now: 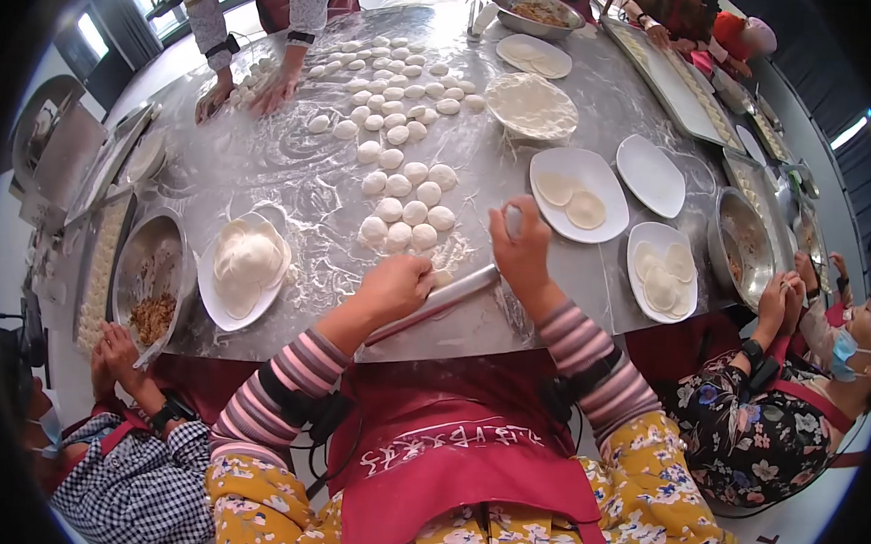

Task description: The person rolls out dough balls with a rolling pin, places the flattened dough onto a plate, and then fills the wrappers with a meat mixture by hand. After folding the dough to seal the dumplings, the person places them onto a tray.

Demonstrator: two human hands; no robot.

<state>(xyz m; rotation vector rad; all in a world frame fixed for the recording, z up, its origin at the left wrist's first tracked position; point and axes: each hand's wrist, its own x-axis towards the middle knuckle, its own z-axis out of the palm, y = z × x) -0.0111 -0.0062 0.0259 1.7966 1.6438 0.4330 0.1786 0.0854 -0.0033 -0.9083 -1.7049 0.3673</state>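
Note:
My left hand (396, 288) is closed at the near side of the table, its fingers pinched on the edge of a small dough wrapper (441, 278). My right hand (520, 242) is wrapped round a rolling pin (466, 285), whose near part slants down left past the wrapper. Just beyond my left hand lie rows of round dough pieces (415, 213). To the right, a white plate (545, 214) bears flat wrappers (585, 209), and a nearer plate (639, 281) holds more. On the left a white plate (206, 286) carries a pile of wrappers (249, 262).
Metal bowls of filling stand left (154, 269) and right (743, 248). A bowl of flour (531, 106) and an empty white plate (651, 176) are beyond my right hand. Co-workers sit on both sides; another's hands (276, 85) press dough across the table.

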